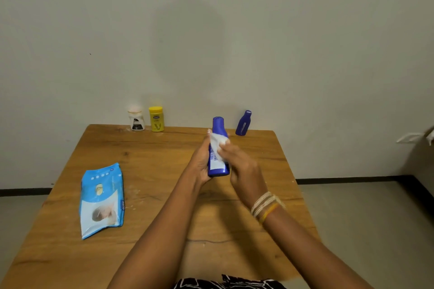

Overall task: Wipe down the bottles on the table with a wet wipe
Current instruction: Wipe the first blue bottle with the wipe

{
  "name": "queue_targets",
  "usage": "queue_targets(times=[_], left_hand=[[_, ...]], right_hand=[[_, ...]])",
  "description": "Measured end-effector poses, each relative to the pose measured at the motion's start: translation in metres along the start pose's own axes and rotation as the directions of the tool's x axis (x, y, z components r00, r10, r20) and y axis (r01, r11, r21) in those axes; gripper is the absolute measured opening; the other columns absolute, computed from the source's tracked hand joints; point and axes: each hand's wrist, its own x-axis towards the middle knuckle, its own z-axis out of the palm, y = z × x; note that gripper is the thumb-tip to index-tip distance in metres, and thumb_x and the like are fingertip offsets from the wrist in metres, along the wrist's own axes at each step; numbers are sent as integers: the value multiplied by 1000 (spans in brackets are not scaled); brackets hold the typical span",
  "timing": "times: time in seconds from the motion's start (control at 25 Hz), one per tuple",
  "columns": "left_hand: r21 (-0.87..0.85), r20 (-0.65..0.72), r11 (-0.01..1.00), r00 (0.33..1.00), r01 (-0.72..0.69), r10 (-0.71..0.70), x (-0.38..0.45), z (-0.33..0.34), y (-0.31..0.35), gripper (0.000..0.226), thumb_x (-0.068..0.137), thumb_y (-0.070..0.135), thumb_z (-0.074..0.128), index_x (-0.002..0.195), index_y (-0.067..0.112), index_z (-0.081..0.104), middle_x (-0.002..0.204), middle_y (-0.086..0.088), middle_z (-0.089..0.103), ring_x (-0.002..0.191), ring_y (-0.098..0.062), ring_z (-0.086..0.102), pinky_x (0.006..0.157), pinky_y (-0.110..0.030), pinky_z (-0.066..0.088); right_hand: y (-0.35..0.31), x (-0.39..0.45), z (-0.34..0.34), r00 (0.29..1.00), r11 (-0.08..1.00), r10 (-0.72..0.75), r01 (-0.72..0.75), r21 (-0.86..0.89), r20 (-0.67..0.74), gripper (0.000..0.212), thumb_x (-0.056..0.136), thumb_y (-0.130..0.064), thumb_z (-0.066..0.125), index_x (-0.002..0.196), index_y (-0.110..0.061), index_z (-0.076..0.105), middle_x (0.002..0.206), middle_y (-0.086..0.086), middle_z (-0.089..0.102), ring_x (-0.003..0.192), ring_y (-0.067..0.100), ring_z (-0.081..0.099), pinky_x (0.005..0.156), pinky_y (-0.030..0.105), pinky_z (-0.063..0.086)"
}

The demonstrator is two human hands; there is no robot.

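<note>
Above the counter [150, 171], the left hand [199, 166] grips a blue bottle [218, 148] upright to steady it, while the right hand [244, 171] fingers [223, 148] press a wipe [216, 142] against its side.

A plain room in a home, it seems. A bare wooden table [150, 171] stands against a painted off-white wall [211, 30]. A blue baby-wipes pack [101, 202] lies on it.

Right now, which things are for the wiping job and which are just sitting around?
For the job:
big blue bottle in the left hand
wet wipe in the right hand
small blue bottle
yellow bottle
white bottle
wipes pack

Just there:
wooden table
white thing at the right edge
</note>
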Motion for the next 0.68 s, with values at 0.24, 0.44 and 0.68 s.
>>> queue_targets(times=[0.24,0.44,0.68], left_hand=[[211,-78,978,997,6,11,-1,-4,1,48,94,47,47,121,9,58,78,-4,64,61,-14,59,53,-27,51],[49,49,999,999,17,-19,-8,6,1,41,94,43,51,113,7,57,76,-6,69,64,-15,66,56,-28,55],[-42,138,998,990,37,-31,-6,4,10,56,87,53,48,119,7,55,72,-4,52,51,-13,51,45,-21,45]], right_hand=[[-7,3,-8,986,993,35,-16,117,-162,32,80,4,50,105,-1,69,106,14,68,101,22,62,87,37,53],[-9,54,-9,983,977,180,-176,118,-24,37,83,10,55,118,-1,63,122,15,62,118,25,54,104,42,43],[-32,-27,6,999,985,-37,35,170,6,50,74,16,57,116,-9,66,118,7,66,116,13,55,104,25,42]])
